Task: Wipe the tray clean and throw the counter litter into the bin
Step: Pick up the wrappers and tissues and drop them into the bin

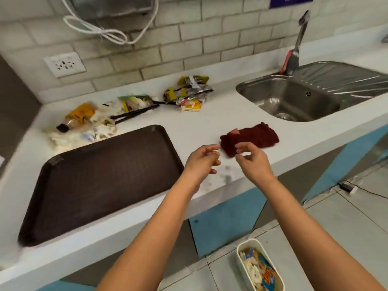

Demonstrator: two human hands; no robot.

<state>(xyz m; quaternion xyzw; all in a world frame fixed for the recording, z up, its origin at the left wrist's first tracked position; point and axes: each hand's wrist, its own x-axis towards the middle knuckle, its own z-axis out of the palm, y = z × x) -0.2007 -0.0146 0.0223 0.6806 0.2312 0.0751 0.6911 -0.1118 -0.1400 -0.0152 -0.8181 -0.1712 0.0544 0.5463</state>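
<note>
A dark brown tray [100, 181] lies on the white counter at the left. A folded dark red cloth [252, 137] sits to its right. My left hand [201, 162] and my right hand [252, 160] hover just in front of the cloth with loosely curled fingers, holding nothing. Litter lies behind the tray: crumpled wrappers [189, 93], white tissue scraps [84, 133], a small yellow-labelled bottle [77, 118] on its side and black chopsticks [134, 113]. A white bin [259, 267] with paper and wrappers inside stands on the floor at lower right.
A steel sink [294, 101] with a tap [298, 45] is set into the counter at the right. A wall socket [64, 64] and a looped white cable [109, 32] hang on the tiled wall behind. The counter has blue panels below it.
</note>
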